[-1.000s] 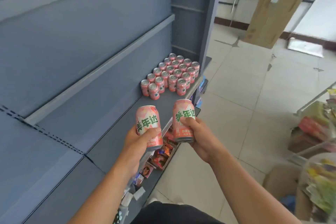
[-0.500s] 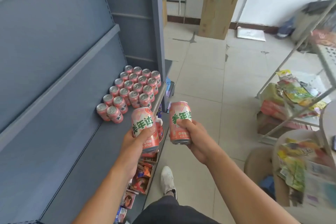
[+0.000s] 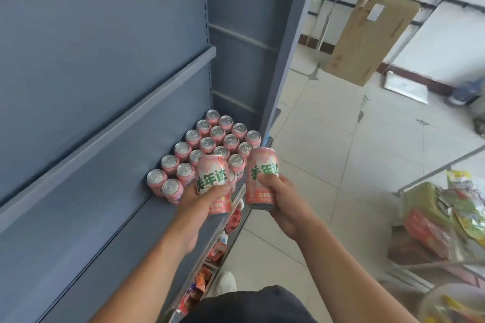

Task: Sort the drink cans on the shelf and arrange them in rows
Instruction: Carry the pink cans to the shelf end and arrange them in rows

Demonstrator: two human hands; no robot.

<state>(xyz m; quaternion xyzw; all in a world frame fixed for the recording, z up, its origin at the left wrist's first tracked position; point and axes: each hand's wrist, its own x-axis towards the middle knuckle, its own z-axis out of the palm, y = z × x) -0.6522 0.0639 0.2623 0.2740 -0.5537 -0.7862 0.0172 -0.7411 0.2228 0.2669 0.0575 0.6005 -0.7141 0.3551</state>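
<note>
Head view showed the fingers (image 3: 211, 193) of the left hand (image 3: 202, 204) wrapped round the lower half of a pink cylindrical aluminium drink can (image 3: 213, 177), held upright over the front edge of the grey metal shelf (image 3: 105, 231). The right hand (image 3: 284, 202) clasped a second pink can (image 3: 262, 173) the same way, thumb across its label, just beside the first but out past the shelf edge. Both smooth, glossy cans bore large green characters, 美年达, on a white band; smaller white print below was too small to read.

Behind the held cans a block of matching pink cans (image 3: 207, 143) stood upright on the shelf in tight rows against the end panel, silver tops with pull tabs facing up. Colourful snack packets (image 3: 210, 253) lay on a lower tier. Pale square floor tiles (image 3: 328, 165) spread to the right, where a flat brown cardboard sheet (image 3: 367, 37) leaned against the white wall and a wire rack of crinkled packets (image 3: 446, 217) stood.
</note>
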